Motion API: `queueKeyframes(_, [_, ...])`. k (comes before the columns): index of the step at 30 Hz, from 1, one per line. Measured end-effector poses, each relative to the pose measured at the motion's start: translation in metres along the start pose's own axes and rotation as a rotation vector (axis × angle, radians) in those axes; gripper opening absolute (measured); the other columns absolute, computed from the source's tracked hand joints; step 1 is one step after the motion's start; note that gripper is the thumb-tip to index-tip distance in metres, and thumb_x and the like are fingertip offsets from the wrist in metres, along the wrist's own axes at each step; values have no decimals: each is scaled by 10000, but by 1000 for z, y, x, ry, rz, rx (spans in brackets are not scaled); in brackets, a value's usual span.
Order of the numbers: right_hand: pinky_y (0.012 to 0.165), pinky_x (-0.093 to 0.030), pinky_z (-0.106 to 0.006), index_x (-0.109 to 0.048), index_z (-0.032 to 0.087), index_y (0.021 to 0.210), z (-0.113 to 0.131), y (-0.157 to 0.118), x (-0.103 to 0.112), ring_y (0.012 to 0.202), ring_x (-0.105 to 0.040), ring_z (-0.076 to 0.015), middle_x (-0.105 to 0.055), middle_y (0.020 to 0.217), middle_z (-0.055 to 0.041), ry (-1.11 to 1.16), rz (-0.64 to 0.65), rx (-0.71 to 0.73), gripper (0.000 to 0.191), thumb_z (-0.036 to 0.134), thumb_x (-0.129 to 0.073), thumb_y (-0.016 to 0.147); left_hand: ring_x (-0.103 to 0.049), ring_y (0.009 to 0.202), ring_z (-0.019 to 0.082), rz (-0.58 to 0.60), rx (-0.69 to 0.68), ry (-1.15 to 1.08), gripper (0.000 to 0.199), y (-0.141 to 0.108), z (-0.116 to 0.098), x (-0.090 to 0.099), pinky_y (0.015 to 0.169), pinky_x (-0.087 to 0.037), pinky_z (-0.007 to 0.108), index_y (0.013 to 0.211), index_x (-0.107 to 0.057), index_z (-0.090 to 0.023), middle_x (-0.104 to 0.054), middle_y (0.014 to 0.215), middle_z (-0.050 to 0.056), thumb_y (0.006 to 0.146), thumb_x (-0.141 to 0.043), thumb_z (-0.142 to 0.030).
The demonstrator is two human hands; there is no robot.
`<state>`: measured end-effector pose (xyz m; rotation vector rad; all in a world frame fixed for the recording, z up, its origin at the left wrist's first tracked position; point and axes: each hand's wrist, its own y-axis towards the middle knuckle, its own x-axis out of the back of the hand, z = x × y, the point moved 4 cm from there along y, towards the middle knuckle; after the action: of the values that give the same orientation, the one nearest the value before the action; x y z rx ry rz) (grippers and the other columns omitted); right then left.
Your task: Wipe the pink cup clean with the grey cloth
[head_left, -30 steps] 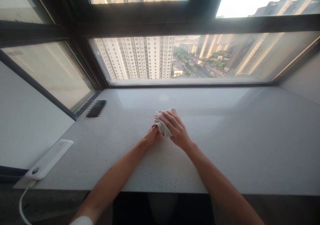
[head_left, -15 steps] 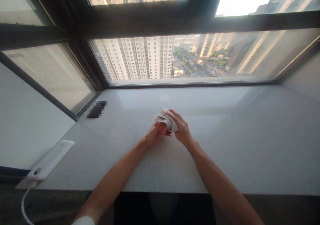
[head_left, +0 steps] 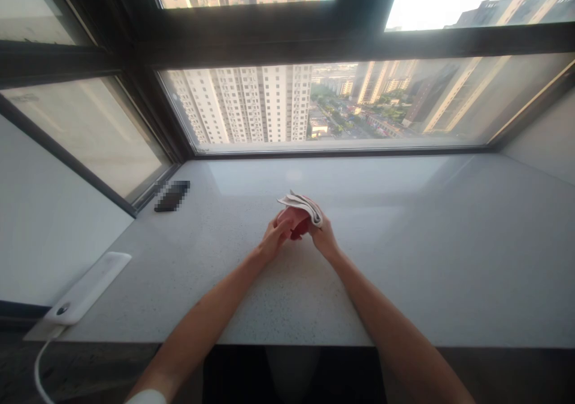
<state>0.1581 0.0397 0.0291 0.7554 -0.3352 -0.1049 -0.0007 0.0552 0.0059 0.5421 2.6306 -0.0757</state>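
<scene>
In the head view, my left hand (head_left: pixel 271 237) is closed round a small pinkish-red, cup-like object (head_left: pixel 294 217), its darker hollow side facing me. My right hand (head_left: pixel 324 236) grips a folded whitish cloth (head_left: pixel 305 205), which lies over the top and right side of the red object. Some right fingers are hidden behind the cloth. Both hands are close together above the middle of the speckled white windowsill (head_left: pixel 287 296).
A white power strip (head_left: pixel 92 287) with a cable (head_left: pixel 40 368) lies at the left front edge. Further back on the left is a dark pixelated object (head_left: pixel 172 196). Large windows (head_left: pixel 251 105) with dark frames rise behind the sill.
My right hand has shifted round the side of the red object with the cloth. More of the red object and its hollow now show; the cloth looks flatter and more folded.
</scene>
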Motion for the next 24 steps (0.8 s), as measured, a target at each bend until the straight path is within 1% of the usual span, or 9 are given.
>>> queueKeyframes(4, [1233, -528, -481, -609, 257, 1578, 18, -3, 11, 1463, -634, -298, -661, 1568, -132, -136, -29, 52, 582, 154, -546, 1008, -738, 953, 309, 127, 77, -75, 677, -1, 7, -7, 775, -657, 466, 1309, -718, -199, -772, 1208, 143, 786, -897, -588])
queueKeyframes(8, [1281, -486, -524, -594, 307, 1608, 35, -2, 16, 1558, -538, -323, -561, 1669, -120, -289, 81, 183, 624, 132, -556, 1010, -671, 735, 234, 84, 63, -75, 481, 0, 16, -2, 723, -651, 441, 915, -749, -161, -726, 820, 87, 772, -902, -594])
queueKeyframes(11, [1273, -487, -510, -592, 288, 1605, 30, 0, 11, 1534, -565, -317, -586, 1647, -126, -220, 63, 136, 621, 132, -549, 1005, -615, 626, 189, 37, 6, -59, 469, 1, 16, 1, 690, -629, 400, 778, -708, -158, -648, 660, 49, 804, -878, -595])
queueKeyframes(13, [1191, -558, -476, -620, 262, 1566, 18, 0, 5, 1403, -676, -307, -681, 1540, -125, -95, -19, 8, 575, 168, -563, 1002, -652, 675, 209, 25, -25, -55, 478, 1, 12, 2, 684, -625, 391, 881, -746, -138, -712, 754, 81, 829, -855, -601])
queueKeyframes(15, [993, -661, -416, -655, 234, 1514, 3, -2, -4, 1129, -793, -276, -786, 1356, -107, 54, -69, -151, 509, 229, -554, 1015, -695, 766, 240, 12, -45, -70, 536, 1, 7, 1, 683, -628, 388, 1049, -763, -128, -774, 931, 126, 844, -833, -618])
queueKeyframes(17, [856, -685, -369, -675, 201, 1480, -7, -5, -9, 949, -807, -246, -829, 1223, -88, 133, -79, -244, 495, 241, -534, 1007, -713, 835, 260, 4, -53, -86, 601, 1, 4, 0, 691, -638, 391, 1198, -741, -136, -788, 1093, 155, 849, -828, -617])
queueKeyframes(19, [939, -672, -390, -671, 183, 1483, -8, -7, -6, 1047, -802, -262, -826, 1246, -95, 83, -104, -213, 540, 186, -526, 963, -725, 908, 286, 23, -39, -96, 639, 1, 3, -2, 717, -654, 410, 1292, -714, -151, -776, 1206, 169, 839, -851, -581])
queueKeyframes(21, [1128, -598, -450, -643, 198, 1524, -1, -7, 3, 1298, -735, -295, -768, 1405, -120, -61, -117, -98, 616, 123, -535, 921, -731, 947, 307, 71, 9, -87, 644, 1, 7, -5, 746, -663, 442, 1304, -709, -153, -772, 1221, 173, 828, -868, -559])
queueKeyframes(24, [1277, -483, -508, -601, 257, 1583, 14, -5, 11, 1546, -557, -326, -625, 1615, -126, -257, -10, 80, 643, 123, -583, 955, -718, 793, 259, 83, 62, -59, 542, 0, 15, -5, 751, -650, 451, 1118, -741, -127, -779, 974, 137, 831, -867, -569])
